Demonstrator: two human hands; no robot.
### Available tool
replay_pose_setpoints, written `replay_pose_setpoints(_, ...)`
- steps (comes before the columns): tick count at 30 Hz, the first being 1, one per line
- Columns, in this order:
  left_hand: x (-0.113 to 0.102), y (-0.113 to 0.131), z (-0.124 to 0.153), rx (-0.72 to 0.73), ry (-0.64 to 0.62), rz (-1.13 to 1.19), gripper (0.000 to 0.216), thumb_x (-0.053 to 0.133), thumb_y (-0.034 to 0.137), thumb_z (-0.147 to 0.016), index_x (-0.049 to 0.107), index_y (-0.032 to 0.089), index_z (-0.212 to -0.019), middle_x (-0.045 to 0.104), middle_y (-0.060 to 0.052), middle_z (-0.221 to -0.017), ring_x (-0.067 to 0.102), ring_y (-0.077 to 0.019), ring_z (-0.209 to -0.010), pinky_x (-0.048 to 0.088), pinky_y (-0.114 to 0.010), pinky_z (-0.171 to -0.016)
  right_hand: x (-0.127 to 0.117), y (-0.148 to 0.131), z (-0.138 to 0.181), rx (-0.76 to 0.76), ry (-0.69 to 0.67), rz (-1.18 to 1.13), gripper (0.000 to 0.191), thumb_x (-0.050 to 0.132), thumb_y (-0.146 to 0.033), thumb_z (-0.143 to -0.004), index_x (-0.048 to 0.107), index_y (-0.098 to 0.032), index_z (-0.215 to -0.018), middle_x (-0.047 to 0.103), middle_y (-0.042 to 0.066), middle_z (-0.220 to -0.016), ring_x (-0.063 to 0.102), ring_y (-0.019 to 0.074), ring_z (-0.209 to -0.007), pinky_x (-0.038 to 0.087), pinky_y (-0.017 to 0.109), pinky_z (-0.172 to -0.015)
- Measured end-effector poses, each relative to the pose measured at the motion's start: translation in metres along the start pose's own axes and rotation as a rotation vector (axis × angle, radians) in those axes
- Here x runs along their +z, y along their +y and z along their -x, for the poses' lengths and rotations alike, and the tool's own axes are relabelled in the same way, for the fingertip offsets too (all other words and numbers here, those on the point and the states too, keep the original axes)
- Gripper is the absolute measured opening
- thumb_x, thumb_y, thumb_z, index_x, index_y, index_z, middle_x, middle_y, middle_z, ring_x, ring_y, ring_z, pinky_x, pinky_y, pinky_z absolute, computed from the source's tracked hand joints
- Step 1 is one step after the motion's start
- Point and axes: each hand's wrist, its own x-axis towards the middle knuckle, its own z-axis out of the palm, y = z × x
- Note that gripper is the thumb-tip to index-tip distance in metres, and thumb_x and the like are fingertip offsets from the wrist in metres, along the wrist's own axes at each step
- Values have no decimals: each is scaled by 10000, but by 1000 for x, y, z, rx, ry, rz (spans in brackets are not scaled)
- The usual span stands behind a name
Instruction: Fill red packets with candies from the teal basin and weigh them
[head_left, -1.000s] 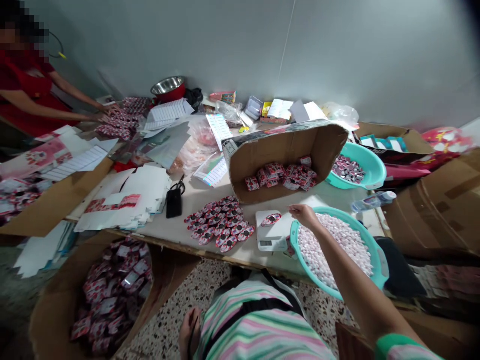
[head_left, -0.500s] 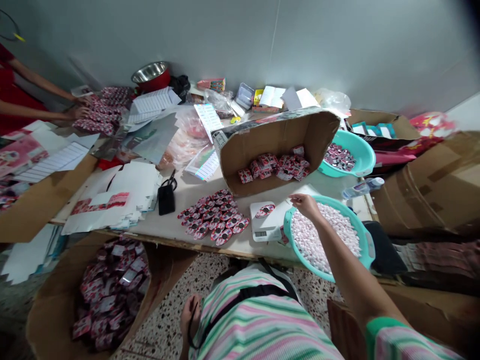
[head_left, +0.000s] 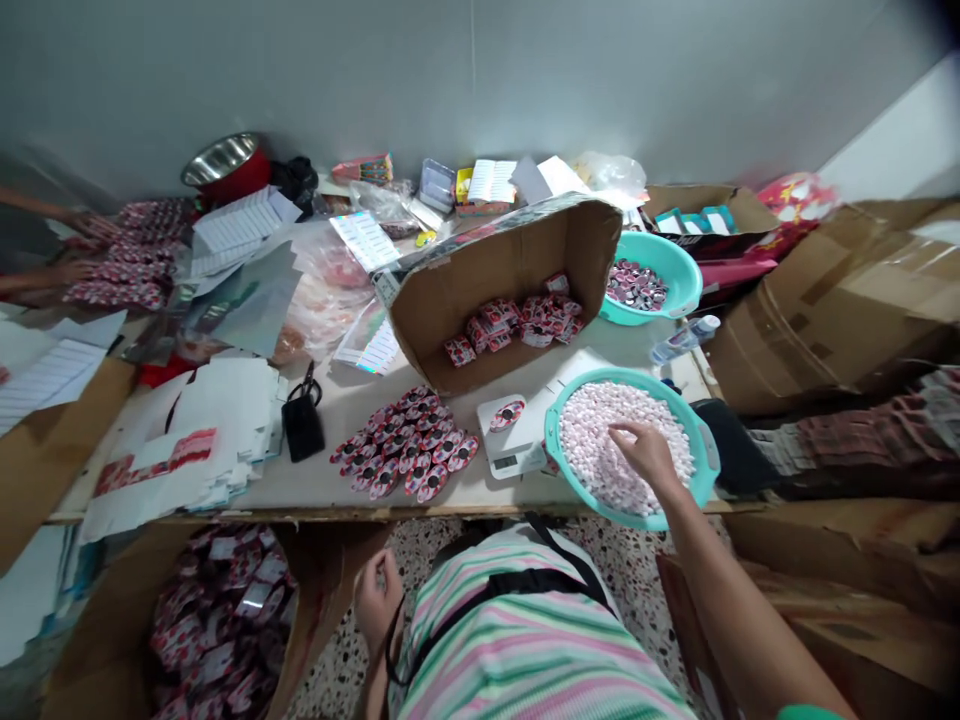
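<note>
So I've got the right hand (head_left: 651, 455) over the round turquoise plastic basin (head_left: 637, 520), fingers curled with only a narrow gap between thumb and forefinger. Can't tell from this angle whether anything's pinched in there. The left hand (head_left: 377, 595) hangs loosely curled beside the striped knit top (head_left: 517, 650); its palm is partly hidden, so no idea if it's holding anything.

For this reach, I'd keep the wrist soft and come at the small, rounded, pinkish-white pieces (head_left: 600, 410) from above. I'd skim the top layer rather than dig, since loose little things like that probably roll and could hop the rim if shoved. A light pinch should do; squeezing hard might squirt one out. I'd also watch the bare forearm (head_left: 742, 610), since it crosses above the basin's near right rim.

As for where stuff is: the pieces spread under and all around the fingertips, though touching or just above, I honestly can't say. Just left of the basin sits the flat white scale with a grey display (head_left: 527, 440), and a single oval, red-and-purple printed piece (head_left: 507, 414) lies on it.
</note>
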Motion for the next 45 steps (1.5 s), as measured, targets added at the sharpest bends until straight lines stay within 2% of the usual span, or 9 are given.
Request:
replay_pose_setpoints(3,15,29,-40,210,-10,118,164,499,340,-857,621,231,-861,679,-40,-845,624,-209,-838,504,-391,-829,3,14,16,-10,114,-14,330,497,-439,-791,691,-182,-859,698,90,-934,624,253,-922,446,393,-871)
replay_pose_setpoints(8,53,133,-104,501,-255,205,218,472,331,-882,599,217,-1019,640,-65,-1035,542,-211,-1042,416,-395,-975,3,33,48,-23,233,-33,347,476,-454,-809,666,-170,-863,683,106,-922,611,248,-905,444,392,-853)
replay_pose_setpoints(12,104,199,-119,543,-415,47,626,593,461,-786,424,145,-1300,483,-140,-1325,400,-285,-1236,359,-426,-1039,-5,43,83,26,263,-29,376,462,-476,-807,658,-164,-882,675,110,-935,603,255,-920,437,384,-854)
replay_pose_setpoints(16,147,224,-115,511,-538,-128,839,666,480,-713,303,120,-1378,375,-200,-1406,336,-343,-1283,331,-477,-1029,-16,53,122,167,245,12,421,451,-524,-781,658,-176,-895,667,113,-988,594,287,-953,435,385,-823)
replay_pose_setpoints(22,154,229,-107,514,-628,-134,366,558,179,-796,519,158,-1160,605,-121,-1027,542,-229,-983,418,-360,-869,-32,63,152,441,114,128,463,413,-583,-765,647,-217,-926,641,119,-1092,601,328,-914,443,394,-672)
replay_pose_setpoints(28,81,196,-82,515,-534,-16,365,564,317,-820,499,224,-1167,601,-60,-1076,531,-198,-1008,428,-333,-894,-27,68,118,418,63,122,464,410,-603,-762,636,-228,-916,640,133,-1091,603,340,-855,450,423,-645)
replay_pose_setpoints(35,-20,62,-26,204,-157,32,443,517,338,-863,445,228,-1286,574,-95,-1137,545,-219,-1052,447,-371,-931,1,25,71,79,169,39,410,447,-552,-764,649,-228,-914,653,93,-1075,619,304,-825,451,412,-705)
replay_pose_setpoints(39,-21,7,-18,90,-186,-93,439,520,321,-861,451,234,-1286,585,-82,-1120,562,-223,-1018,465,-368,-886,19,-14,69,-102,181,-1,427,437,-553,-782,656,-203,-894,666,93,-1013,611,293,-920,462,376,-720)
replay_pose_setpoints(45,17,-24,-35,117,-316,-106,368,542,263,-840,490,224,-1202,584,-59,-1125,548,-214,-1043,447,-363,-894,35,-55,92,-253,167,11,439,433,-553,-802,655,-181,-873,665,110,-958,611,272,-898,469,368,-738)
